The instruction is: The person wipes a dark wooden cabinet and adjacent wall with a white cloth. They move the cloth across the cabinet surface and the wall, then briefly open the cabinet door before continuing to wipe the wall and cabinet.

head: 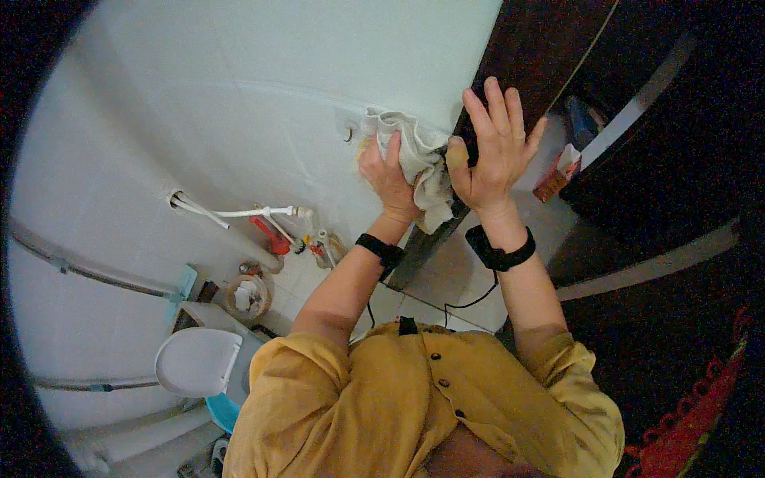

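Note:
A crumpled pale cloth (412, 143) is held in my left hand (388, 179) against the edge of a pale door or wall panel (287, 89). Just left of the cloth is a small round fitting (349, 132) with a curved mark in the panel. My right hand (493, 143) is raised with its fingers spread, in front of the dark frame (517, 42) to the right of the cloth. Its thumb is close to the cloth; whether they touch I cannot tell. A black band is on each wrist.
White pipes (239, 212) and a red object (270, 235) lie lower left. A round basket (268, 299) stands near a toilet with a white lid (197, 361). Beyond my right hand is a red carton (559, 173). Thin black cables hang by my wrists.

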A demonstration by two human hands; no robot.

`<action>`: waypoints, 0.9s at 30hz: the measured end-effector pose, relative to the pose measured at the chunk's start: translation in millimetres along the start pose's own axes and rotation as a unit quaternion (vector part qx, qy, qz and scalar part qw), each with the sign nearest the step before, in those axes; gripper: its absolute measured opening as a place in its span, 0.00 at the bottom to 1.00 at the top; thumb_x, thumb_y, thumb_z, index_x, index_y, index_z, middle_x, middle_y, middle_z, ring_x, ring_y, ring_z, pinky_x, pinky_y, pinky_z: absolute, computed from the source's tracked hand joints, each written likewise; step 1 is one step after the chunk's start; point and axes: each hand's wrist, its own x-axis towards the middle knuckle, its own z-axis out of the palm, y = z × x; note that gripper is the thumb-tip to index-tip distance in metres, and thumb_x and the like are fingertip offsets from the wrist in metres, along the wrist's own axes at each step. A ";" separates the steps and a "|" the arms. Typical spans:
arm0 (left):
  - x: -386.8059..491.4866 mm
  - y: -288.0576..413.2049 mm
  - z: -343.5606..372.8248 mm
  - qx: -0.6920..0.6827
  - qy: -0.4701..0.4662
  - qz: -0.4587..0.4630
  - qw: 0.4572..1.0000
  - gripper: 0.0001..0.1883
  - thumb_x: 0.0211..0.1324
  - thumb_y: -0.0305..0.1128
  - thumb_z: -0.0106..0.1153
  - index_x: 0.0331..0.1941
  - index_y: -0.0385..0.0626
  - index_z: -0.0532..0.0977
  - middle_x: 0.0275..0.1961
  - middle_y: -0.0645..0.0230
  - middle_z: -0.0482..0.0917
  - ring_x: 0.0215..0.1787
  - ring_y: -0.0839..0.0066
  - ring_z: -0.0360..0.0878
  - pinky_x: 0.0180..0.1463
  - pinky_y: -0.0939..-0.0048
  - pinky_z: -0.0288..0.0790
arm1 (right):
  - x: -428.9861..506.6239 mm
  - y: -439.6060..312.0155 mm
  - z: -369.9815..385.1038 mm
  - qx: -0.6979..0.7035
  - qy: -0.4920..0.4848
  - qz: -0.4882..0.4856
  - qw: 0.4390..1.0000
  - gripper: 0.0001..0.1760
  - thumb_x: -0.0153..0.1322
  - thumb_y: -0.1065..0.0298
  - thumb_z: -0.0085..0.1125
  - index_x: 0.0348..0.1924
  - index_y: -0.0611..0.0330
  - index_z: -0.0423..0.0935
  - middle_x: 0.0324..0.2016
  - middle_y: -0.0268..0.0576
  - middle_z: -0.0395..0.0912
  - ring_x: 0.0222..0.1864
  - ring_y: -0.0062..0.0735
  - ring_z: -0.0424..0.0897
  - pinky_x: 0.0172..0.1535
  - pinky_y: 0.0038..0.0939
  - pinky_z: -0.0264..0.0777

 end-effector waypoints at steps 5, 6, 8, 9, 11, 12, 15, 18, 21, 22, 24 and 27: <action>-21.3 -7.5 -10.8 -0.032 -0.005 -0.010 0.999 0.38 0.53 0.56 0.67 0.63 0.46 0.73 0.59 0.47 0.72 0.59 0.46 0.70 0.58 0.51 0.63 | -17.4 -5.1 -10.0 -0.010 0.007 0.000 1.000 0.27 0.71 0.55 0.59 0.63 0.45 0.79 0.69 0.39 0.73 0.72 0.42 0.67 0.77 0.59 0.34; -24.2 -8.6 -14.2 -0.020 -0.009 -0.013 1.000 0.37 0.52 0.55 0.68 0.62 0.45 0.74 0.58 0.47 0.73 0.57 0.45 0.70 0.56 0.51 0.63 | -19.3 -5.6 -11.3 -0.014 0.011 -0.002 1.000 0.27 0.70 0.56 0.59 0.63 0.45 0.80 0.69 0.39 0.73 0.72 0.42 0.67 0.77 0.59 0.34; -27.1 -8.5 -19.8 -0.041 -0.051 -0.071 0.995 0.36 0.51 0.51 0.70 0.61 0.43 0.74 0.57 0.47 0.73 0.57 0.45 0.70 0.56 0.51 0.63 | -18.9 -4.1 -12.3 -0.008 0.018 -0.003 1.000 0.26 0.69 0.57 0.60 0.62 0.45 0.80 0.69 0.38 0.73 0.72 0.41 0.68 0.77 0.59 0.35; -26.1 -7.3 -22.3 -0.073 -0.089 -0.125 0.985 0.36 0.51 0.49 0.71 0.62 0.43 0.73 0.58 0.47 0.72 0.58 0.45 0.70 0.58 0.51 0.63 | -15.5 -1.7 -11.8 -0.004 0.023 -0.005 1.000 0.26 0.69 0.58 0.60 0.62 0.44 0.81 0.69 0.38 0.74 0.72 0.40 0.68 0.77 0.58 0.36; -17.7 1.4 -23.0 -0.087 -0.090 -0.148 0.981 0.35 0.52 0.43 0.71 0.64 0.43 0.71 0.60 0.46 0.70 0.60 0.45 0.68 0.62 0.51 0.63 | -2.3 6.4 -9.5 0.004 0.021 -0.004 1.000 0.26 0.68 0.59 0.60 0.61 0.44 0.81 0.68 0.37 0.75 0.71 0.39 0.69 0.77 0.58 0.37; -10.0 10.0 -20.8 -0.069 -0.054 -0.117 0.989 0.35 0.53 0.40 0.71 0.65 0.43 0.71 0.60 0.46 0.69 0.62 0.45 0.67 0.64 0.51 0.62 | 8.4 12.2 -7.5 0.010 0.016 -0.002 1.000 0.26 0.69 0.59 0.60 0.61 0.45 0.81 0.68 0.37 0.75 0.71 0.39 0.69 0.77 0.58 0.38; 37.1 41.0 -6.0 -0.122 -0.038 -0.122 0.984 0.34 0.56 0.32 0.68 0.67 0.43 0.68 0.63 0.45 0.67 0.65 0.45 0.64 0.69 0.51 0.60 | 54.4 33.9 -0.5 0.045 0.013 -0.002 0.999 0.25 0.70 0.59 0.59 0.61 0.45 0.81 0.67 0.37 0.76 0.71 0.40 0.70 0.77 0.58 0.38; 103.0 81.0 15.7 -0.169 -0.075 -0.090 0.979 0.34 0.56 0.26 0.66 0.68 0.42 0.67 0.63 0.45 0.66 0.65 0.46 0.63 0.70 0.52 0.59 | 111.7 56.7 3.8 0.089 0.018 -0.009 0.996 0.23 0.73 0.59 0.57 0.61 0.47 0.81 0.67 0.38 0.76 0.70 0.42 0.71 0.77 0.57 0.38; 159.0 108.2 29.8 -0.179 -0.094 -0.028 0.979 0.34 0.54 0.26 0.65 0.68 0.43 0.68 0.60 0.46 0.70 0.61 0.46 0.68 0.66 0.54 0.64 | 154.8 72.9 -6.5 0.124 -0.015 -0.009 0.992 0.23 0.73 0.58 0.56 0.61 0.49 0.80 0.66 0.39 0.76 0.70 0.44 0.71 0.77 0.57 0.38; 169.8 110.6 28.6 -0.162 -0.089 -0.007 0.983 0.34 0.54 0.26 0.65 0.68 0.44 0.69 0.58 0.47 0.70 0.60 0.46 0.69 0.64 0.54 0.65 | 161.5 75.8 -14.8 0.140 -0.027 0.000 0.990 0.24 0.74 0.57 0.56 0.61 0.52 0.80 0.65 0.41 0.77 0.70 0.47 0.71 0.76 0.57 0.44; 170.4 113.1 14.4 -0.128 -0.111 0.010 0.985 0.34 0.53 0.27 0.65 0.67 0.46 0.70 0.56 0.48 0.72 0.57 0.46 0.71 0.62 0.53 0.67 | 158.6 73.3 -37.2 0.212 -0.021 0.046 0.976 0.24 0.74 0.57 0.56 0.61 0.53 0.79 0.65 0.43 0.78 0.70 0.48 0.71 0.75 0.56 0.49; 127.9 115.7 -27.6 -0.080 -0.195 -0.010 0.977 0.34 0.52 0.28 0.65 0.67 0.49 0.71 0.54 0.50 0.73 0.55 0.47 0.72 0.59 0.53 0.69 | 115.7 51.6 -81.1 0.239 -0.024 0.094 0.966 0.25 0.73 0.57 0.56 0.62 0.56 0.79 0.63 0.46 0.79 0.69 0.52 0.72 0.73 0.54 0.57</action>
